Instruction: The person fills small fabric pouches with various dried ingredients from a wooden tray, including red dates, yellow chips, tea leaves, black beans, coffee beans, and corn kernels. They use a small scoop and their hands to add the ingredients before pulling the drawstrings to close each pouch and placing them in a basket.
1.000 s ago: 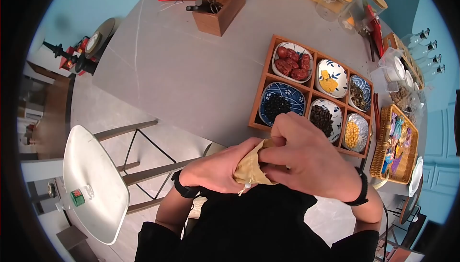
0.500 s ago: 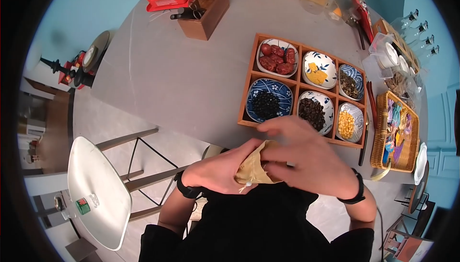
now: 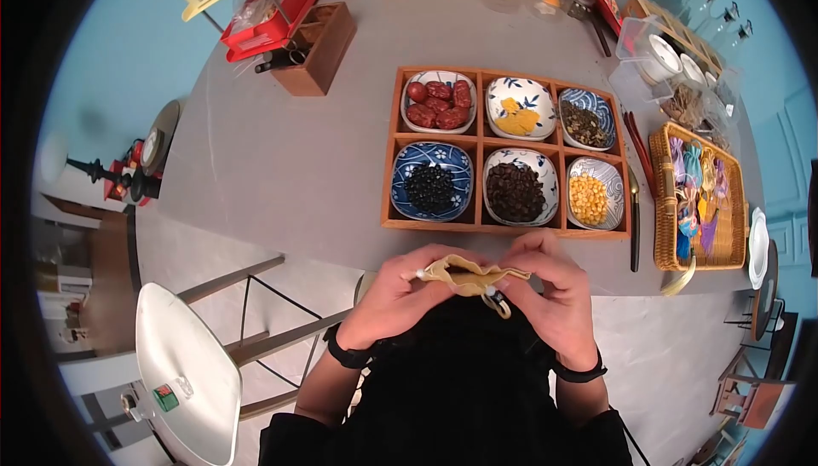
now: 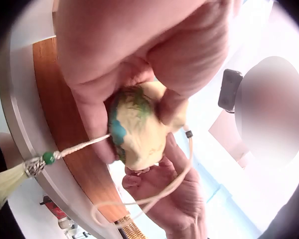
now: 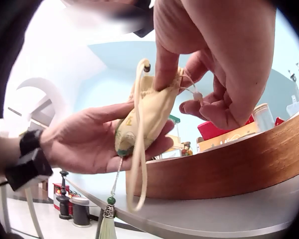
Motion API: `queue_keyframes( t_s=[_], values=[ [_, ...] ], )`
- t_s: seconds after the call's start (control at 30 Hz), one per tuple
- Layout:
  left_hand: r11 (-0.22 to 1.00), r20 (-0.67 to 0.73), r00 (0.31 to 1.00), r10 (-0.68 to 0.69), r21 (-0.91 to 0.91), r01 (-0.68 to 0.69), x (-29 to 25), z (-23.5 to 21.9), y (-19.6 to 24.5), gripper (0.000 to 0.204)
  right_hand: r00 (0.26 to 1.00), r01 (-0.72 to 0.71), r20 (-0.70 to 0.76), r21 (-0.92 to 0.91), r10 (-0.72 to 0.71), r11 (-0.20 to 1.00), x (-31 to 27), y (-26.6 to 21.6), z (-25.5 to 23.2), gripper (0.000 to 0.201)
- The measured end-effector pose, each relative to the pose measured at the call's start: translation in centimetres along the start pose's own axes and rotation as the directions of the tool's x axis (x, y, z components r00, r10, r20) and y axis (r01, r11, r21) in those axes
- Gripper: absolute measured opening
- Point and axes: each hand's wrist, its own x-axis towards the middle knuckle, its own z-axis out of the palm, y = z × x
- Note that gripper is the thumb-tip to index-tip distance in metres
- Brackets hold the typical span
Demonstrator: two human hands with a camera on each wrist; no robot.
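Both hands hold a small cream drawstring pouch (image 3: 464,277) at the table's front edge, its gathered mouth parted and facing up. My left hand (image 3: 396,296) grips its left side, thumb in front and fingers behind. My right hand (image 3: 554,296) pinches the right edge of the mouth between thumb and fingers. A pale cord loop (image 5: 141,174) hangs from the pouch. Below it dangles a tassel (image 5: 108,224) with a green bead (image 4: 49,158). Green and blue print shows on the pouch's lower part in the left wrist view. The pouch's contents are hidden in shadow.
Just beyond the hands lies a divided wooden tray (image 3: 503,229) with bowls of red dates (image 3: 439,104), black beans (image 3: 430,189), corn-like yellow kernels (image 3: 588,199) and other dried ingredients. A wicker basket (image 3: 740,249) of small pouches stands right, a wooden box (image 3: 315,78) back left.
The right hand has drawn its fingers out of the pouch's mouth and now pinches the right edge. The mouth has turned upward and spread wider. The head view has swung right.
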Motion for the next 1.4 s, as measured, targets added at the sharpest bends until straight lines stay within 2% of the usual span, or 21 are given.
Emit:
queue_keyframes(
  t_s=[0.1, 0.17, 0.2, 0.27, 0.37, 0.5, 0.73, 0.83, 0.9, 0.93, 0.97, 1.03, 1.07, 1.1, 1.17, 1.2, 1.23, 1.27, 1.3, 1.37, 1.4],
  values=[
    [0.997, -0.059, 0.996, -0.074, -0.036, 0.072, -0.4, 0.6, -1.6, 0.029, 0.998, -0.038, -0.054, -0.035, 0.036, 0.999, -0.3, 0.2, -0.3, 0.012],
    [0.993, -0.092, 0.994, -0.056, -0.104, 0.046, -0.1, 1.4, -1.9, 0.029, 0.987, -0.072, -0.133, 0.111, 0.086, 0.991, -0.7, 0.7, 0.0, 0.008],
    [0.985, -0.127, 0.991, -0.041, -0.172, 0.019, 0.0, 1.8, -2.1, 0.029, 0.987, -0.073, -0.134, 0.116, 0.088, 0.991, -0.9, 1.0, -0.2, 0.008],
    [0.984, -0.122, 0.991, -0.051, -0.175, 0.029, 0.3, 2.2, -1.4, 0.03, 0.983, -0.149, -0.101, 0.048, 0.153, 0.988, -1.6, 1.5, -0.7, 0.007],
    [0.975, -0.119, 0.992, -0.029, -0.223, 0.002, 1.0, 3.0, -1.0, 0.037, 0.975, -0.193, -0.093, 0.089, 0.201, 0.977, -1.7, 1.0, -1.2, 0.007],
    [0.948, -0.088, 0.995, 0.053, -0.309, -0.078, 1.3, 3.1, -1.6, 0.038, 0.969, -0.221, -0.093, 0.08, 0.228, 0.972, -2.1, 0.8, -1.8, 0.009],
    [0.928, -0.179, 0.983, -0.045, -0.373, -0.025, 1.6, 4.2, -0.6, 0.037, 0.973, -0.181, -0.125, 0.094, 0.192, 0.979, -2.4, 1.2, -1.6, 0.014],
    [0.863, -0.205, 0.978, -0.046, -0.501, -0.064, 1.4, 4.1, -0.6, 0.035, 0.972, -0.123, -0.177, 0.19, 0.157, 0.974, -3.0, 1.8, -1.7, 0.022],
    [0.898, -0.308, 0.948, 0.082, -0.39, -0.204, 1.2, 3.6, -1.0, 0.032, 0.969, -0.072, -0.213, 0.236, 0.124, 0.969, -3.5, 1.9, -2.2, 0.026],
    [0.888, -0.42, 0.897, 0.142, -0.346, -0.303, 1.2, 3.3, -1.3, 0.03, 0.954, -0.078, -0.265, 0.238, 0.143, 0.968, -3.7, 1.8, -2.8, 0.028],
    [0.888, -0.416, 0.898, 0.142, -0.348, -0.301, 1.2, 3.0, -1.4, 0.03, 0.935, -0.084, -0.317, 0.241, 0.16, 0.967, -3.8, 1.7, -3.3, 0.029],
    [0.754, -0.475, 0.86, 0.187, -0.491, -0.435, 1.3, 2.6, -1.0, 0.03, 0.95, -0.046, -0.286, 0.26, 0.123, 0.964, -3.6, 1.8, -3.6, 0.03],
    [0.805, -0.529, 0.846, 0.073, -0.47, -0.363, 1.1, 3.0, -0.3, 0.027, 0.951, -0.046, -0.287, 0.249, 0.119, 0.968, -3.4, 1.6, -3.6, 0.03],
    [0.804, -0.528, 0.846, 0.074, -0.47, -0.364, 1.1, 2.7, 0.2, 0.027, 0.951, -0.044, -0.288, 0.236, 0.113, 0.971, -3.2, 1.4, -3.7, 0.03],
    [0.886, -0.185, 0.979, 0.09, -0.434, -0.163, 1.4, 1.2, 1.3, 0.024, 0.965, -0.054, -0.242, 0.176, 0.096, 0.983, -2.4, 0.1, -4.1, 0.031],
    [0.997, -0.164, 0.986, -0.017, -0.078, 0.004, 1.3, 0.9, 2.0, 0.018, 0.977, -0.061, -0.196, 0.115, 0.083, 0.991, -2.0, -0.6, -4.3, 0.032],
    [0.997, -0.162, 0.987, -0.015, -0.079, 0.002, 1.7, 1.4, 3.1, 0.018, 0.977, -0.06, -0.198, 0.112, 0.082, 0.992, -1.6, -1.2, -4.3, 0.032],
    [0.984, 0.012, 1.0, -0.017, 0.177, 0.014, 2.5, 2.1, 4.4, 0.018, 0.99, -0.009, -0.141, 0.025, 0.012, 1.0, -1.1, -1.7, -4.2, 0.034],
    [0.907, 0.179, 0.982, -0.061, 0.42, -0.02, 3.0, 2.9, 4.9, 0.018, 0.995, 0.015, -0.097, 0.005, -0.015, 1.0, -0.6, -2.2, -3.9, 0.035],
    [0.932, 0.178, 0.981, -0.081, 0.361, 0.011, 3.3, 3.8, 4.2, 0.018, 0.997, 0.04, -0.063, -0.021, -0.041, 0.999, 0.2, -2.7, -3.5, 0.036],
    [0.93, 0.284, 0.951, -0.119, 0.368, 0.006, 3.6, 4.0, 4.1, 0.019, 0.998, -0.046, -0.029, 0.062, 0.048, 0.997, 0.6, -2.8, -3.3, 0.035]
  ],
)
